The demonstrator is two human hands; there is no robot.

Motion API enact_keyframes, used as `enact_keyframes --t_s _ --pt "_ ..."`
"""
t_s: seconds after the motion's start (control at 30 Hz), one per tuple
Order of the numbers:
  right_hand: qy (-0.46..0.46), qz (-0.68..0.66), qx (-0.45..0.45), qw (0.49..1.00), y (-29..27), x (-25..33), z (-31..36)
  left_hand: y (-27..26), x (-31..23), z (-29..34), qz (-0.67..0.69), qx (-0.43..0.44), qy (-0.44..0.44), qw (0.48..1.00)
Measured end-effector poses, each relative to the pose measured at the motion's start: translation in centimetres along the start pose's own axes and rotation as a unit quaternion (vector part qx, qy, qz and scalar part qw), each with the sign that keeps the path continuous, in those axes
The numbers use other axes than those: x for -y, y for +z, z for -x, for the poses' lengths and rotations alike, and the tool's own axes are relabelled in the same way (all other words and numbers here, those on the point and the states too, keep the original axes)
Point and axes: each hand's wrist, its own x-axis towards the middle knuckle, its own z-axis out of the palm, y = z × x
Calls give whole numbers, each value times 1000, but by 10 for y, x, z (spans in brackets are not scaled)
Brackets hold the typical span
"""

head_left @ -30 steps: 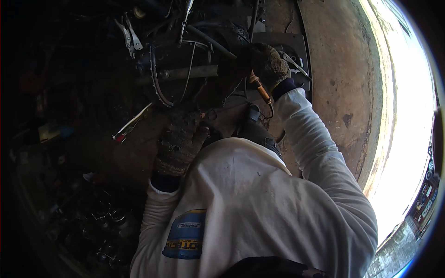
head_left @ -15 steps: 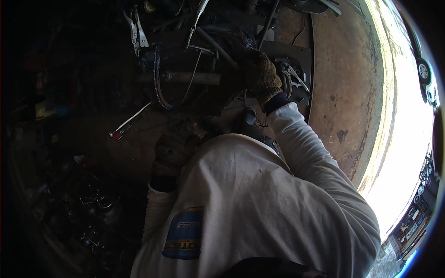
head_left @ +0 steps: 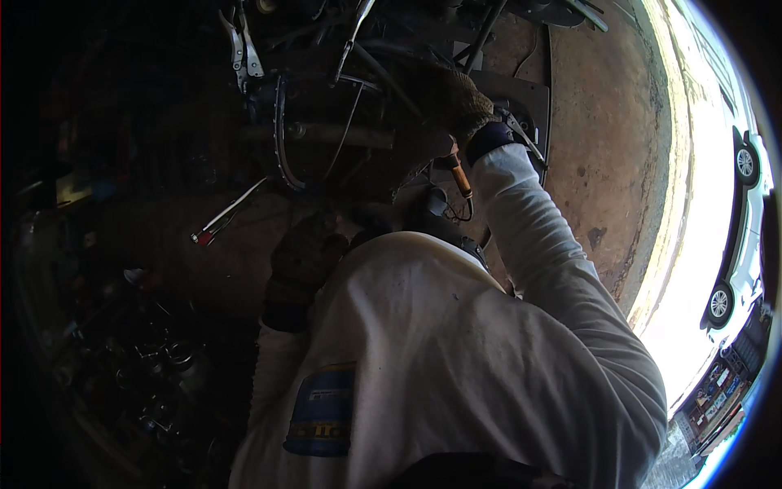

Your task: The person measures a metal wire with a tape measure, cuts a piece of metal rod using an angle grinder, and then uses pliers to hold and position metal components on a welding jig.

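My right hand (head_left: 464, 102), in a knitted work glove, reaches forward into dark metal parts at the top middle. Its fingers are lost in shadow, so what they touch is hidden. Just below that wrist hangs a tool with an orange-brown handle (head_left: 460, 175) and a cable at its end; I cannot tell whether the hand holds it. My left hand (head_left: 308, 254), also gloved, is held low beside my body. Its fingers look curled, but the dimness hides anything in them. A curved metal rim (head_left: 281, 134) stands ahead of it.
Locking pliers (head_left: 240, 53) hang at the upper left, and another pair (head_left: 525, 137) lies on a dark plate (head_left: 521, 91) beyond my right wrist. A long tool with a red end (head_left: 228, 213) lies on the brown floor (head_left: 603, 163). Cluttered metal parts (head_left: 167, 367) fill the lower left.
My right hand has shifted slightly forward and left, bringing the orange-brown handle into sight below the wrist. The left hand has hardly moved. Outside, more of a white car shows.
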Motion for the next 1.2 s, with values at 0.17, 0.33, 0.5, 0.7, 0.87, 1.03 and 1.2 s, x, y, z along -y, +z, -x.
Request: enact_keyframes --t_s 0.17,0.33,0.5,0.7,0.87,1.03,1.2 --pt "10 16 12 1000 -10 0 3 4 8 4 -9 23 -1 1000" --pt "10 24 24 999 -5 0 -1 8 6 11 -12 28 -34 999" --pt "9 38 28 999 3 -6 -13 22 21 19 -92 11 75 993" --pt "24 46 47 998 6 -15 -6 11 7 10 8 56 -46 997" --pt "61 17 93 994 -20 13 -13 11 12 18 -77 30 46 996" --pt "41 39 92 994 -29 13 -22 34 38 30 -56 22 -1 998" --pt "9 42 10 999 -15 1 -16 24 35 26 -122 37 79 989"
